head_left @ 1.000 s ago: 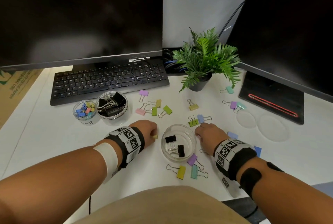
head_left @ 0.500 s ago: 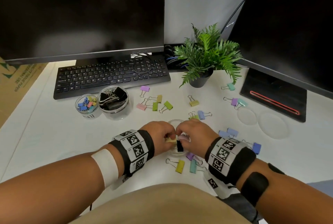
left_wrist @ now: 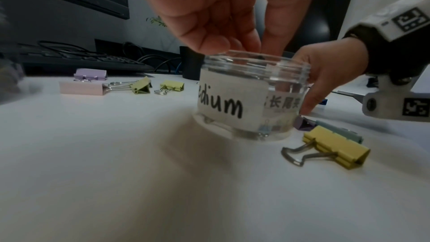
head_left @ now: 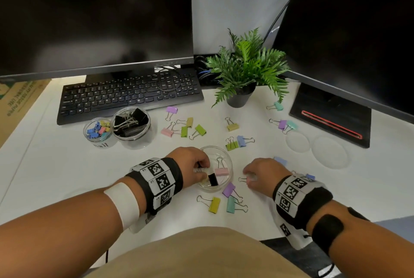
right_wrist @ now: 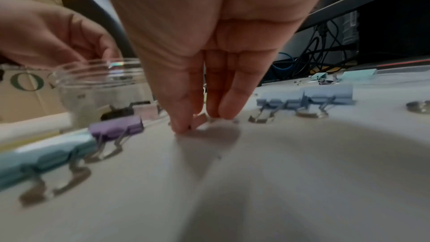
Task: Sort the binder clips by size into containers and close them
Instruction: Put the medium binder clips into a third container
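Binder clips in pastel colours lie scattered over the middle of the white desk [head_left: 56,165]. Clear round plastic jar labelled "medium" [left_wrist: 232,102] stands open near the front edge, centre, with a pink clip [head_left: 221,171] and a black clip [head_left: 212,179] inside.

Left hand [head_left: 190,165] sits over the jar's left rim, fingers curled down into the mouth; what they pinch is hidden, so I cannot tell its grip.

Right hand [head_left: 261,175] is just right of the jar, fingertips [right_wrist: 184,124] down on the desk, pinching a small pale pink clip [head_left: 251,178].

Purple [head_left: 229,189], teal [head_left: 230,205] and yellow [head_left: 214,205] clips lie in front of the jar. Small-clip jar [head_left: 98,130] and jar of large black clips [head_left: 131,124] stand toward the left, just before the black keyboard [head_left: 130,96]. Two clear lids [head_left: 329,151] lie toward the right edge.
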A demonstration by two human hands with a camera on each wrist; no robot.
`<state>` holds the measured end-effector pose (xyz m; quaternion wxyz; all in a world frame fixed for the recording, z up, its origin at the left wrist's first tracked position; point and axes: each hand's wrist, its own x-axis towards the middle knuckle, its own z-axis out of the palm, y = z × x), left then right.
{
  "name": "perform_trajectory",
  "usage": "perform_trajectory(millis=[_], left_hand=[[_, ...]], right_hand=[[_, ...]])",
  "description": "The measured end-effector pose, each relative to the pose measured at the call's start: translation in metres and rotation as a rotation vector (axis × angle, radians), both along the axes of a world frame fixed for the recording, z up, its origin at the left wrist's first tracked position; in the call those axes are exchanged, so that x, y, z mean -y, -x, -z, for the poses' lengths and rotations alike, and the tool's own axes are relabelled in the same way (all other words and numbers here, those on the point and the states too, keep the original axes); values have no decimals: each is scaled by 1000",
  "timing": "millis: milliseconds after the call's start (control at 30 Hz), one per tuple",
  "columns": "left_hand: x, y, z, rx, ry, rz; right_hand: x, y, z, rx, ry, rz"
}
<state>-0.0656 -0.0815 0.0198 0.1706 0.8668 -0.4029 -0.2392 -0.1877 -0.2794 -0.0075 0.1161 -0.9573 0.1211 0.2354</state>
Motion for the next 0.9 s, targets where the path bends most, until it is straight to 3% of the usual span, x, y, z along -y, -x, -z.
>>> perform_trajectory(millis=[200, 300, 433, 567, 900], left_hand=[[-1, -2, -2, -26, 18, -46], [-4, -5, -7, -35, 71, -103], [-4, -10, -14, -50, 172, -165], [-6, -17, -15, -40, 201, -238], [-39, -32, -8, -151, 355, -452]], right_hand=[[-3, -8, -1, 52, 51, 41], [-1, -20, -24, 270, -9, 151], [-24, -38, -50, 498, -94, 53], [-51, -53, -59, 463, -97, -95], [-87, -79, -61, 383, -134, -177]])
